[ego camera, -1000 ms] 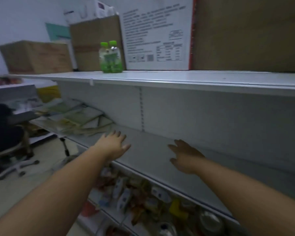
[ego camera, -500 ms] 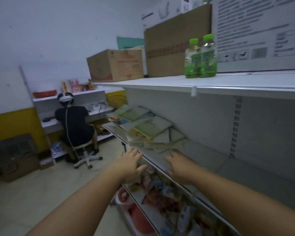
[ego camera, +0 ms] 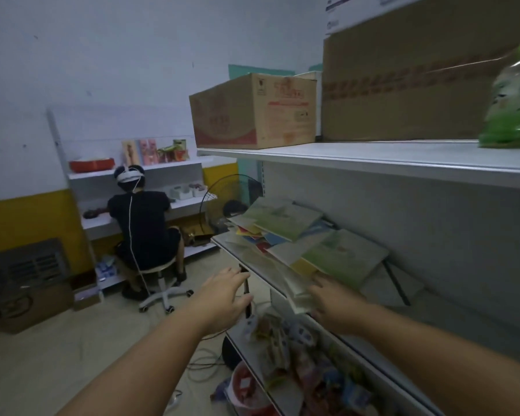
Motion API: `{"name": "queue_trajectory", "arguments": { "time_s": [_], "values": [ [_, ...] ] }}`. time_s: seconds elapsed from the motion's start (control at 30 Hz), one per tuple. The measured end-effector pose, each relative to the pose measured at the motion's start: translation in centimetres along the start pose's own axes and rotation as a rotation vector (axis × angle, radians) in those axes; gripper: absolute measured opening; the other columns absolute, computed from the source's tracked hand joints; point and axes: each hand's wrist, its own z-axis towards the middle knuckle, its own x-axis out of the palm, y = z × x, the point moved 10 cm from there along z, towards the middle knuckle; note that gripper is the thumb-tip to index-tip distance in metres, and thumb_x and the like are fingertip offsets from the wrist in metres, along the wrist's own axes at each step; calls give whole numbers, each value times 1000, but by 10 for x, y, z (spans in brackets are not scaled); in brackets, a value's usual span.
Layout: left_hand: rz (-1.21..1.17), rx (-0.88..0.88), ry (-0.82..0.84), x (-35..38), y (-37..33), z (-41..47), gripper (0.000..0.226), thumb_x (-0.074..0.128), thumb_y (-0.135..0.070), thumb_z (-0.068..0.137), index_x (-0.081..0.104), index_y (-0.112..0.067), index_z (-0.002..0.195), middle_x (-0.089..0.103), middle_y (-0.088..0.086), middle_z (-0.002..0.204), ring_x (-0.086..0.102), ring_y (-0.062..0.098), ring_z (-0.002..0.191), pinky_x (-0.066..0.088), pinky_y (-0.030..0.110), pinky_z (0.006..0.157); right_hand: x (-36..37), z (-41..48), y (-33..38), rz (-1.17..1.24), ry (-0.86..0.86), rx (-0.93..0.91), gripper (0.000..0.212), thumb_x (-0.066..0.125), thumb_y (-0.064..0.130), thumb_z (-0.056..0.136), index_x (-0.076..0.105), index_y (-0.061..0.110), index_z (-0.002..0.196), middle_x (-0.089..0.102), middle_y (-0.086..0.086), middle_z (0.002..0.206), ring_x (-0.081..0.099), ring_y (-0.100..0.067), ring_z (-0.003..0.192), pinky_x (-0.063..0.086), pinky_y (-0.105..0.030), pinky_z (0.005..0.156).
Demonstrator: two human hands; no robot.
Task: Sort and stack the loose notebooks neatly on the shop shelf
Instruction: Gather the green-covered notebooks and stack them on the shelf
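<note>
A loose, untidy heap of notebooks (ego camera: 300, 244) lies on the middle shelf (ego camera: 451, 307) at its left end, mostly pale green covers with yellow, blue and red ones underneath. My right hand (ego camera: 332, 301) reaches to the near edge of the heap, fingers extended and touching the lowest overhanging notebooks. My left hand (ego camera: 225, 295) hovers in the air left of the shelf's front edge, fingers relaxed and holding nothing.
Cardboard boxes (ego camera: 252, 112) and a green bottle (ego camera: 514, 97) stand on the top shelf. The lower shelf holds packaged goods (ego camera: 285, 334). A seated person (ego camera: 146, 232) on a wheeled stool faces another shelf at the far left. Cables lie on the floor.
The view has swung left along the shelf. Both hands moved from the bare shelf toward the notebook heap; my right hand now touches its near edge.
</note>
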Motion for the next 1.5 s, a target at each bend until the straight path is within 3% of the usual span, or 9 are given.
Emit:
{"name": "queue_trajectory", "arguments": {
  "time_s": [0.23,0.4,0.6,0.83,1.1,1.3,1.37,1.43,1.5],
  "values": [
    [-147,137,-2,-14,63,81,55,41,-43,97,27,-28,148,21,-6,157,12,11,145,13,30,117,-21,68,32,80,-147,135,48,44,33,96,36,20,142,32,1,148,31,-17,136,26,-26,111],
    [-321,223,99,-4,58,130,51,46,-41,95,34,-30,144,32,-10,150,39,12,133,34,28,109,-29,106,3,154,-233,316,43,42,24,95,43,18,138,41,-4,144,40,-20,129,33,-26,106],
    [-394,336,108,-13,42,197,39,49,-27,96,51,-21,134,54,-7,134,51,9,120,41,22,98,-46,150,-55,174,-347,616,24,34,31,99,50,15,106,60,-10,103,60,-28,95,41,-32,66],
    [-244,350,166,-37,82,267,38,48,-38,95,55,-24,129,56,-11,128,55,8,114,46,27,96,-56,217,-91,57,-320,767,73,46,73,79,44,14,123,61,-5,117,62,-22,104,50,-32,82],
    [-448,347,141,-20,74,314,31,46,-32,93,62,-22,118,60,-4,121,59,12,106,50,24,86,-42,215,-123,580,-418,772,66,77,42,73,52,15,128,61,-6,124,62,-23,103,53,-38,86],
    [-938,269,143,-21,55,337,25,54,-7,93,61,-17,115,57,-9,117,55,10,102,41,19,84,-60,186,-113,914,-765,792,36,64,12,88,48,14,121,56,-7,120,59,-21,97,52,-37,78],
    [-1314,182,256,-9,50,335,25,57,-9,91,59,-19,114,65,-6,113,62,10,97,47,23,82,-64,166,-105,1097,-946,782,28,63,8,88,53,15,113,61,-6,115,63,-21,94,55,-40,78],
    [-1645,171,608,5,24,315,25,54,-18,93,62,-18,116,71,3,110,68,23,98,53,36,83,-66,149,-93,1236,-1101,742,27,64,7,87,55,19,109,65,-2,108,66,-14,86,56,-29,67],
    [-1710,162,898,16,4,296,29,50,-22,92,63,-15,117,71,10,111,70,26,96,57,38,76,-70,142,-79,1263,-1138,705,27,64,8,87,56,23,109,67,2,104,68,-10,82,55,-21,63]
  ]
}}
